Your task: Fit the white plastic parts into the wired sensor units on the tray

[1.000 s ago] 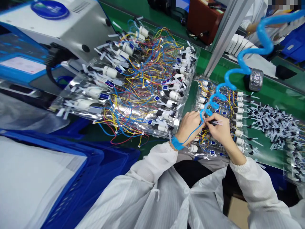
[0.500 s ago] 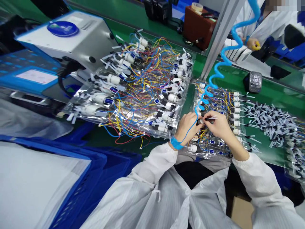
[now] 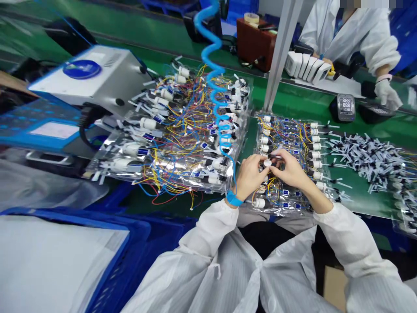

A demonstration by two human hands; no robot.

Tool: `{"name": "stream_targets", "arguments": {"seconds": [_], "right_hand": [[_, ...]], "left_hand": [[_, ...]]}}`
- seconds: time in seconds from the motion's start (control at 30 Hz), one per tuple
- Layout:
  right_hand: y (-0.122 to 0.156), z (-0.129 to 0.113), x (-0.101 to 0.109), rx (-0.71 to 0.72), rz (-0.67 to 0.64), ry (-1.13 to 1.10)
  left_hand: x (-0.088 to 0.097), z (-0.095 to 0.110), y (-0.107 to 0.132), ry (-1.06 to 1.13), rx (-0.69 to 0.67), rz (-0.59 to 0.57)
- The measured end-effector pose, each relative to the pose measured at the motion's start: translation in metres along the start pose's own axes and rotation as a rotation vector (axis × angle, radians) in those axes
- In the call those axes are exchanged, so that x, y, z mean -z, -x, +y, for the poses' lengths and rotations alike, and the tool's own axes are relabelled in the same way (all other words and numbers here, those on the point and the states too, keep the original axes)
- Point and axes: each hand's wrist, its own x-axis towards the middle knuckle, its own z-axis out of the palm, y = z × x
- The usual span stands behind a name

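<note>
My left hand (image 3: 251,177) is closed, thumb and fingers pinching a small white cylindrical part (image 3: 267,163) with its round end facing up. Close against it, my right hand (image 3: 289,169) pinches a small black piece with a pale strip (image 3: 276,153); the fingers partly hide where the two parts meet. Both hands are over a clear plastic tray (image 3: 276,210) holding rows of white cylinders with black ends, blue components and coloured wires. A blue wrist strap (image 3: 234,199) circles my left wrist, and its coiled blue cord (image 3: 216,74) rises away from it.
Left of my hands lies a larger stack of wired parts (image 3: 182,126) on clear plastic. Loose black pieces with white strips (image 3: 371,158) are heaped to the right. A metal post (image 3: 276,65), a digital display (image 3: 345,108) and a grey-white machine (image 3: 94,78) stand beyond. A co-worker's gloved hand (image 3: 387,93) shows far right.
The view has shifted slightly, and the coiled cord now hangs further left. My hands have turned the white part so its round end shows. A co-worker's gloved hand has come into view.
</note>
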Motion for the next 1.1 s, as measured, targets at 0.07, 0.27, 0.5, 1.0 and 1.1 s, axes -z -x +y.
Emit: {"name": "stream_targets", "arguments": {"seconds": [0.07, 0.27, 0.5, 1.0, 1.1], "right_hand": [[0.001, 0.0, -0.001, 0.026, 0.031, -0.009], [0.002, -0.002, -0.011, 0.084, 0.053, 0.061], [0.004, -0.008, -0.021, 0.041, 0.035, 0.286], [0.112, -0.038, 0.15, -0.161, 0.473, 0.405], [0.165, 0.032, 0.208, -0.615, 0.758, 0.459]], "left_hand": [[-0.001, -0.002, 0.001, 0.053, 0.037, 0.04], [-0.002, -0.007, -0.005, 0.36, 0.153, 0.071], [0.039, 0.057, 0.052, 0.034, -0.119, 0.297], [0.014, 0.027, -0.008, -0.527, -0.12, -0.138], [0.011, 0.019, -0.009, -0.663, -0.163, -0.207]]}}
